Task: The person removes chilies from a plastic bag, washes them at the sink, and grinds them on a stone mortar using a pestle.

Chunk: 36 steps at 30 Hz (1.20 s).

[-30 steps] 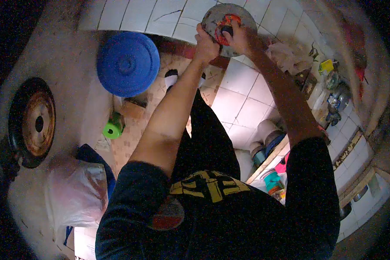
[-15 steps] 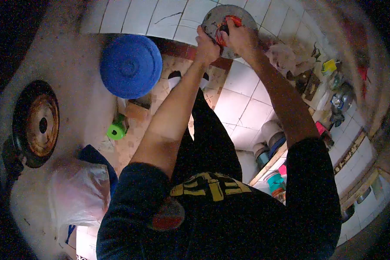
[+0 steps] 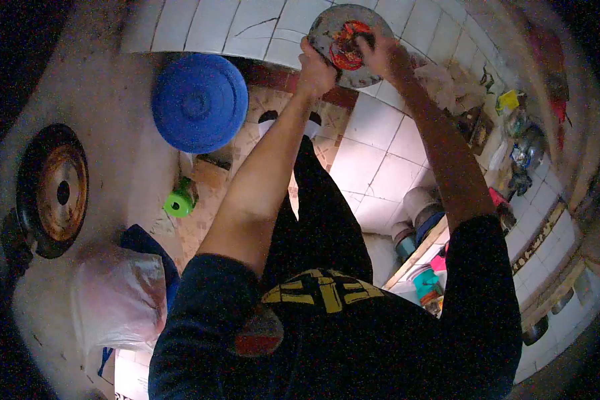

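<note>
A round grey plate or lid [image 3: 327, 25] is over the white tiled counter at the top of the view. Red and dark pieces [image 3: 347, 57] lie on its middle; what they are is too small to tell. My left hand [image 3: 317, 70] grips the lower left rim of the plate, its fingers closed on it. Over the right part of the plate, my right hand [image 3: 382, 55] has its thumb and fingers bent together at something dark beside the red pieces. What those fingertips hold is not clear.
A blue round lid [image 3: 200, 103] is left of my left forearm. Farther left hangs a black pan [image 3: 53, 190] on the wall. A green object [image 3: 179, 202] is low on the left, above a plastic bag [image 3: 120, 297]. Bags and a yellow item [image 3: 508, 101] lie along the right counter.
My right hand has shifted slightly to the right over the plate, and more of the red pieces shows. My left hand stays on the rim.
</note>
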Available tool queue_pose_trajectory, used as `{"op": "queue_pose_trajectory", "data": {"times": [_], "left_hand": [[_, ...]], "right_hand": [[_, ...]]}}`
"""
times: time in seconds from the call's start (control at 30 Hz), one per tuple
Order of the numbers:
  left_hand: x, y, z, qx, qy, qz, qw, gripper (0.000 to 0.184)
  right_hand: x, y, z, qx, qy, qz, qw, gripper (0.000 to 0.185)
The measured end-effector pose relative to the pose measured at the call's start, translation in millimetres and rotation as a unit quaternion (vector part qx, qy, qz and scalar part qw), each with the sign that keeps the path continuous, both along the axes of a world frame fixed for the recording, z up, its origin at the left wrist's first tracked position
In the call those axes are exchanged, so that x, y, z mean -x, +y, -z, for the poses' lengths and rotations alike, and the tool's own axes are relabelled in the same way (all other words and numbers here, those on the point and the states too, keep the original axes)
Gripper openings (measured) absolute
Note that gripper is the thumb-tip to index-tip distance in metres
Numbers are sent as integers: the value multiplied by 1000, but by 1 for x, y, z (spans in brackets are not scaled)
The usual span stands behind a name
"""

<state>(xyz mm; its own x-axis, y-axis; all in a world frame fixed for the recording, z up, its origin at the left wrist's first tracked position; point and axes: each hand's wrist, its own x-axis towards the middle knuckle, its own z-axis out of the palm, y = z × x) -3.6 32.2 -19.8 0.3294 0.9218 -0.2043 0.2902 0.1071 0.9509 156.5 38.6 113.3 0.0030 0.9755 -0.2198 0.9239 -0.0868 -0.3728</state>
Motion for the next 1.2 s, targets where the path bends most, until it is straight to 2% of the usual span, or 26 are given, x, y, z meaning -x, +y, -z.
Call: {"op": "queue_pose_trajectory", "data": {"times": [0.07,0.2,0.27,0.37,0.5,0.57,0.67,0.77,0.9,1.0,1.07,1.2], "left_hand": [[-1,-1,-17,5,23,1,1000,89],[-9,5,-26,42,45,-6,998,90],[-8,6,-20,37,42,-11,998,91],[-14,6,9,20,32,-13,999,93],[-13,7,-1,37,28,-16,999,94],[-12,8,-6,32,31,-17,999,94],[-11,10,10,33,29,-7,999,94],[-14,12,-2,43,30,-10,999,93],[-11,7,-22,32,54,-13,998,94],[-6,4,-32,19,79,-4,997,95],[-14,9,-1,1,60,-2,998,96],[-18,15,1,1,34,-10,999,98]], "right_hand": [[-22,12,14,12,-78,117,990,48],[-39,34,24,-25,-74,123,989,47],[-40,37,37,31,-10,110,993,48],[-35,31,36,20,-7,123,992,47],[-40,27,45,62,39,121,990,47],[-39,27,53,12,-39,42,998,48],[-2,21,20,48,-80,50,994,47],[16,19,6,53,-119,25,991,44],[22,21,-5,69,-120,38,990,43],[24,22,-6,59,-119,-2,991,41],[17,24,8,45,-129,-10,991,41],[21,27,-5,20,-134,-34,990,42]]}}
